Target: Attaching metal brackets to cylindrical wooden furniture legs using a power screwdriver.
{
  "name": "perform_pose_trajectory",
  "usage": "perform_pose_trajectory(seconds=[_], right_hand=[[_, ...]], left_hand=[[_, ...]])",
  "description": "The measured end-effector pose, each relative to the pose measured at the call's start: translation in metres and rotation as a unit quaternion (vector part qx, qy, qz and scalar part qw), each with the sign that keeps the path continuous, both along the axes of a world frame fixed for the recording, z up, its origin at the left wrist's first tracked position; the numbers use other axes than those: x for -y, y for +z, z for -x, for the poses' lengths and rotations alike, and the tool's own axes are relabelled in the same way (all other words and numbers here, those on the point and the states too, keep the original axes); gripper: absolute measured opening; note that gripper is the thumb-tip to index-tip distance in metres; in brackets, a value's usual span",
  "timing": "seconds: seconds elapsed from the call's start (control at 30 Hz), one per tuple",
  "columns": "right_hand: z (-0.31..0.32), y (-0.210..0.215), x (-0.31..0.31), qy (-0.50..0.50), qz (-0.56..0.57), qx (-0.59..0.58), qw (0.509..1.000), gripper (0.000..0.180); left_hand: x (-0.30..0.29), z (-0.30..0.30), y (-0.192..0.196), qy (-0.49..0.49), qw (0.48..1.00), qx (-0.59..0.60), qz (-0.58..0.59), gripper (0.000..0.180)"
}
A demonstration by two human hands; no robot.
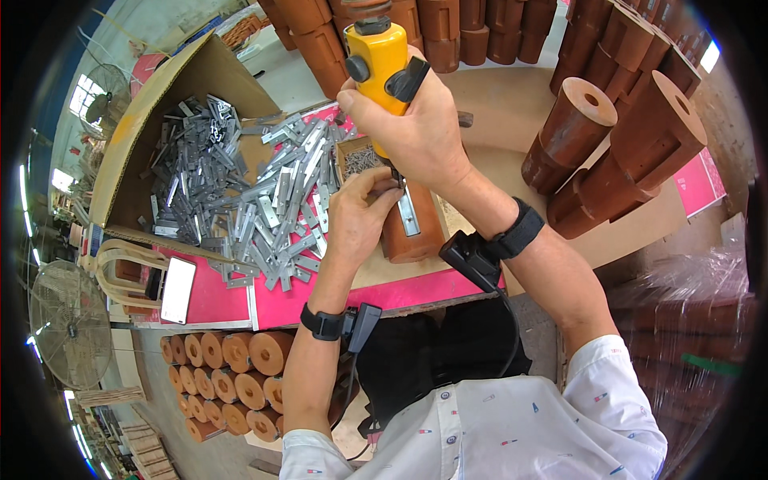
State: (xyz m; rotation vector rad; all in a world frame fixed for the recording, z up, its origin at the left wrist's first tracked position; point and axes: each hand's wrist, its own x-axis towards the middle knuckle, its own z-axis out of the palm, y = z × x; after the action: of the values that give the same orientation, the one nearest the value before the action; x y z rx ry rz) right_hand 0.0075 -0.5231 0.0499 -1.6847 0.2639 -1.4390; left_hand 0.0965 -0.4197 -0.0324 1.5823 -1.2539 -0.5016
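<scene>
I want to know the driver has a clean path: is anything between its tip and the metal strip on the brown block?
Nothing separate blocks it. The right hand holds the yellow driver upright over the strip on the brown block. Only the left hand's fingers pinch around the tip, hiding the contact point itself.

**Yellow driver on the bracket**

My right hand point(416, 132) is wrapped round the yellow power screwdriver point(380, 60), held upright, tip down on a flat metal bracket point(409, 212). The bracket lies along a reddish-brown wooden block point(416, 236) on the bench. My left hand point(360, 212) pinches right at the tip.
</scene>
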Motion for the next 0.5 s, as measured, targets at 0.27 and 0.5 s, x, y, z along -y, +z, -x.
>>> perform_pose_trajectory(seconds=[0.27, 0.5], right_hand=[[0.004, 0.003, -0.004, 0.009, -0.002, -0.041, 0.999, 0.055], [0.006, 0.001, -0.004, 0.025, -0.014, -0.035, 0.999, 0.055]], left_hand=[[-0.026, 0.001, 0.016, -0.116, 0.985, 0.052, -0.120, 0.106], [-0.030, 0.004, -0.007, -0.117, 0.990, -0.018, -0.082, 0.126]])
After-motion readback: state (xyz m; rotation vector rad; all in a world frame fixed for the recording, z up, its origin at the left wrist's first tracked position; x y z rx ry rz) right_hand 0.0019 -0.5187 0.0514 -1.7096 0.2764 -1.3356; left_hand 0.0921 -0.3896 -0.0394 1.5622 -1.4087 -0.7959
